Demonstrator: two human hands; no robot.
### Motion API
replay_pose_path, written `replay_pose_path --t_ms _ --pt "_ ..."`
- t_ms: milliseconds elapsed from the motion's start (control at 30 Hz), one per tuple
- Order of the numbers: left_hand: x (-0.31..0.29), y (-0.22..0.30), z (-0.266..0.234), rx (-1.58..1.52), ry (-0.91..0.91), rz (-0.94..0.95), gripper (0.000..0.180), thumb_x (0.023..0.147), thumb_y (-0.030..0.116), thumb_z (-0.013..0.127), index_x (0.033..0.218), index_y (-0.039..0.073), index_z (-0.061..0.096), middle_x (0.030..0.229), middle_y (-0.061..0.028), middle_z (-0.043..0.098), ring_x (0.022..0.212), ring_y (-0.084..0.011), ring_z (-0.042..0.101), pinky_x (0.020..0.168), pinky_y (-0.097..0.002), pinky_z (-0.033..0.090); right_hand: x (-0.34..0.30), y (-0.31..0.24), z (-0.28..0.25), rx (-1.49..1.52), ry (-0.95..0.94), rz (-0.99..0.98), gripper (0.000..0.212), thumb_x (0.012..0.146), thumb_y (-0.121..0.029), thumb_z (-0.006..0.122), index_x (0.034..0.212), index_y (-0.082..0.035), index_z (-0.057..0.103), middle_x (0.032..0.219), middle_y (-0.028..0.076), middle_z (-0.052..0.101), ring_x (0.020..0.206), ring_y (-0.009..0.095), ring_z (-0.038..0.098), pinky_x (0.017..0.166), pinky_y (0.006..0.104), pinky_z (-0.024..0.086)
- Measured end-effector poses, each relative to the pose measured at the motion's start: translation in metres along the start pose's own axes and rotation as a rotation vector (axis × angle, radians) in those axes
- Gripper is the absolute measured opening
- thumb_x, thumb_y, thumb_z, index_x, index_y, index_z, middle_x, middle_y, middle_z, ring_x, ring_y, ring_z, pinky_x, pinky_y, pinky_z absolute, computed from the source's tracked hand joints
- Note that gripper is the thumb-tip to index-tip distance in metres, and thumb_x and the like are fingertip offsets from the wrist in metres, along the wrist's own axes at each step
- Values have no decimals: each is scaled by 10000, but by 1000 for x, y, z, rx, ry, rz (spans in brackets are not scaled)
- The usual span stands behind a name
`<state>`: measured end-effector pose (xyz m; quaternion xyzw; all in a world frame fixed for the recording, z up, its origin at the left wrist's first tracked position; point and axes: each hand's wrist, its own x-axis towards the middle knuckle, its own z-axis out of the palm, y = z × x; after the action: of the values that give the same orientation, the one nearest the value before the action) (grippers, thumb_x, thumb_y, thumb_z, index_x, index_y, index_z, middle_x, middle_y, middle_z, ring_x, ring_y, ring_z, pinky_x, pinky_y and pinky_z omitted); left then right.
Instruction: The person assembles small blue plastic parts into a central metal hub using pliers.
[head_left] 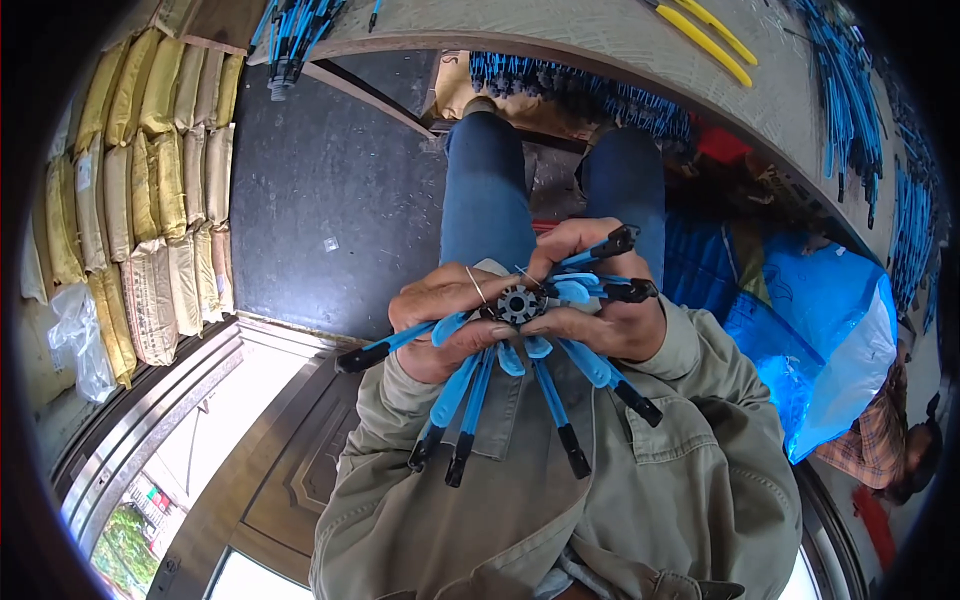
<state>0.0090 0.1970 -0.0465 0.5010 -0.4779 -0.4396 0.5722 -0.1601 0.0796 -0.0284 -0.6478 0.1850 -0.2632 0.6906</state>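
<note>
Above the person's lap (488,215), the left hand (425,298) and the right hand (628,325) pinch a black notched hub (518,305) between them, with several blue black-tipped arms (455,392) already spreading around it, while its upper side seems to lack arms.

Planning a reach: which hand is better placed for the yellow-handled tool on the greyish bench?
Likely the right hand: it is nearer the yellow-handled tool than the left hand. Both hold the round black toothed hub.
</note>
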Motion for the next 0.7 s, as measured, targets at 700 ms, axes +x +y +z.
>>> replay_pose_path --t_ms 700 --pt "12 10 -13 -544 -171 -385 312 730 13 727 1005 -16 582 948 -132 645 909 -154 622 797 -260 503 6 1 -13 -137 -175 -172 382 582 -187 836 866 -8 656 804 110 620 732 194 583 621 306 435"
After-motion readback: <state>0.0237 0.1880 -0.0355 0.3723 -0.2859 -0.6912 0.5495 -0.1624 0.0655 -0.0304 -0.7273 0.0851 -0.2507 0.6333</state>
